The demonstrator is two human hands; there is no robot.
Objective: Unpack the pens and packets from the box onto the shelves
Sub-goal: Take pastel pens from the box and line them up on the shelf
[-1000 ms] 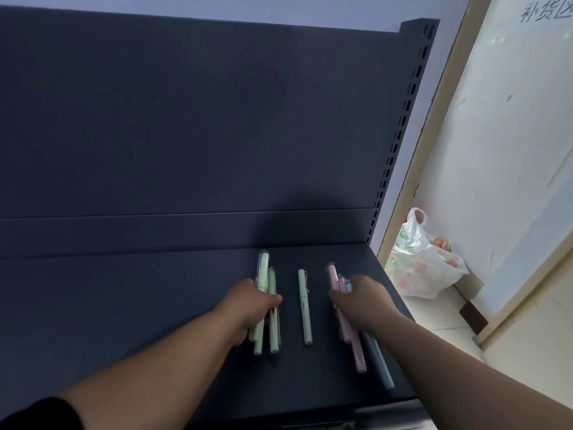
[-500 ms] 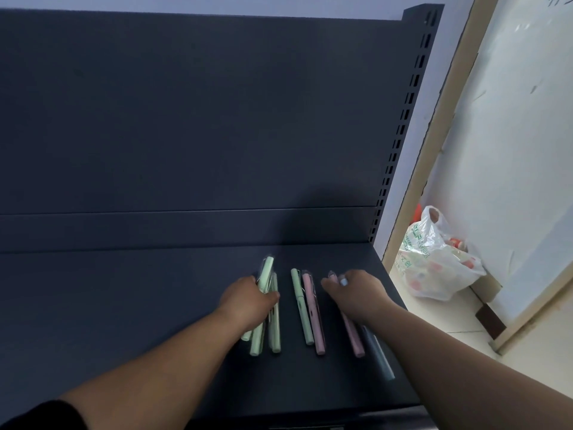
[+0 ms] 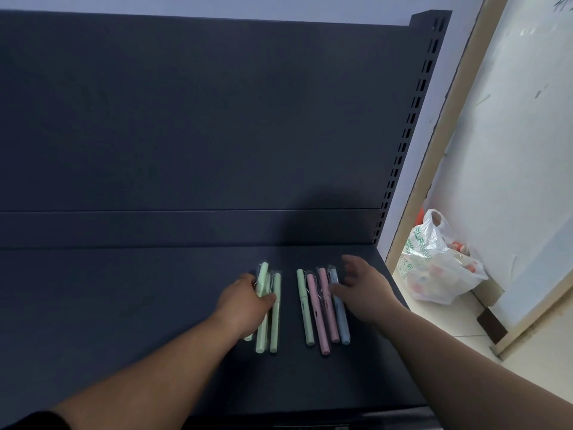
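On the dark shelf [image 3: 124, 305] lie several wrapped pens. My left hand [image 3: 245, 304] grips a bundle of pale green pens [image 3: 268, 305], thumb curled over them. To the right lies a row: a green pen [image 3: 304, 308], two pink pens [image 3: 317, 318], and a blue pen [image 3: 341, 318]. My right hand [image 3: 362, 288] hovers over the blue pen's right side with fingers spread and holds nothing. The box is out of view.
The shelf's dark back panel [image 3: 186, 119] rises behind the pens, with a slotted upright [image 3: 412, 119] at its right end. A white plastic bag [image 3: 440, 265] sits on the floor by the wall, right of the shelf.
My right hand has let go of the pink and blue pens and lifted open; they now lie in a row beside the single green pen. My left hand still grips the green bundle.
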